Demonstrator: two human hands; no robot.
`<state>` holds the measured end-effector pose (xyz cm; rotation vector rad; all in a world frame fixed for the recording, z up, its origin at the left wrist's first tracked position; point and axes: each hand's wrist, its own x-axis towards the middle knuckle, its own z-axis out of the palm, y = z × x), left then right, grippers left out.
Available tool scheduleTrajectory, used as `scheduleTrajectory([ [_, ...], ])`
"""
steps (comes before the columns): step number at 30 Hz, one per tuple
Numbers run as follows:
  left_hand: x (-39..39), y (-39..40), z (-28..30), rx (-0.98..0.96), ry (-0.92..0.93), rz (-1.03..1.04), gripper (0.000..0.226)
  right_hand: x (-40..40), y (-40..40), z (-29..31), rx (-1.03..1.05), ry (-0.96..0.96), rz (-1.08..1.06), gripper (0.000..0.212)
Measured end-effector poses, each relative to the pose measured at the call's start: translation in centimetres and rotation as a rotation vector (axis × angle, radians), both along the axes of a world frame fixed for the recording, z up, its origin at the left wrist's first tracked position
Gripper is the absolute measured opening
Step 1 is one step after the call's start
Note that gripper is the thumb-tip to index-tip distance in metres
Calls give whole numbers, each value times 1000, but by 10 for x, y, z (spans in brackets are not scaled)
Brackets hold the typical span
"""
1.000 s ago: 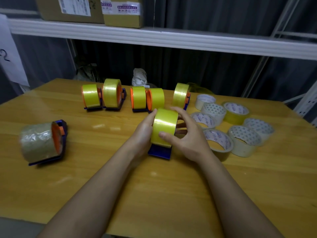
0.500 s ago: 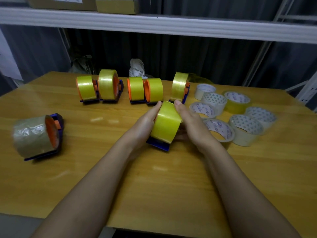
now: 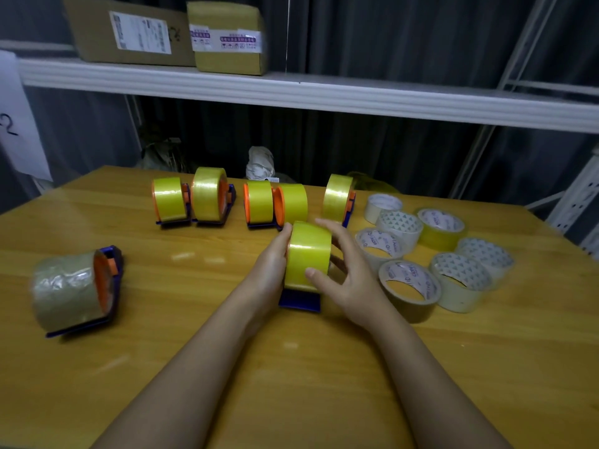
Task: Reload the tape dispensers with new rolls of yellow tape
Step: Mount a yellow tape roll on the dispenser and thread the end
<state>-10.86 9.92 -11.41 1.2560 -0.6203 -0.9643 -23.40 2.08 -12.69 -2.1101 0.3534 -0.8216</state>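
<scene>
**Two hands on one yellow roll, mid-table**

Two hands meet at the centre of the wooden table (image 3: 227, 367). My left hand (image 3: 270, 270) lies along the left face of the yellow roll (image 3: 308, 254), fingers straight and together, pressing it. My right hand (image 3: 346, 280) wraps the other side: thumb on the front of the tape, fingers curled over the top and behind. The roll sits upright in a blue dispenser (image 3: 299, 301) that rests on the table.

Behind it, five loaded dispensers (image 3: 207, 197) stand in a row near the far edge. To my right, a cluster of loose rolls (image 3: 408, 286) lies flat, just beside my right hand. Far left, a dispenser with brownish tape (image 3: 69, 291) lies tilted, well apart from everything.

The table's far edge meets a dark curtain (image 3: 372, 147). A white shelf (image 3: 324, 95) with two cardboard boxes (image 3: 129, 30) runs overhead. The near half of the table, around my forearms, is bare wood.
</scene>
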Motion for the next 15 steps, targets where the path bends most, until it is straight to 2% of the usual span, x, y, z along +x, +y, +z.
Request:
scheduleTrajectory([
  [2,-1,0,1,-2,-62,2,48,0,0,0,69,-22,31,68],
  [5,-5,0,4,-12,-145,-21,47,0,-2,0,42,-16,3,67],
  [7,-9,2,7,-4,-222,-34,53,1,1,3,125,-105,-3,54],
  [9,-12,4,5,-14,-309,-79,72,3,2,7,226,-206,-25,39],
  [10,-14,6,6,-14,-358,-85,74,3,1,9,250,-246,-50,32],
  [13,-19,11,8,21,-470,-81,55,0,-7,12,230,-316,-151,16],
  [15,-22,11,8,38,-481,-91,54,-4,-11,12,206,-323,-179,14],
])
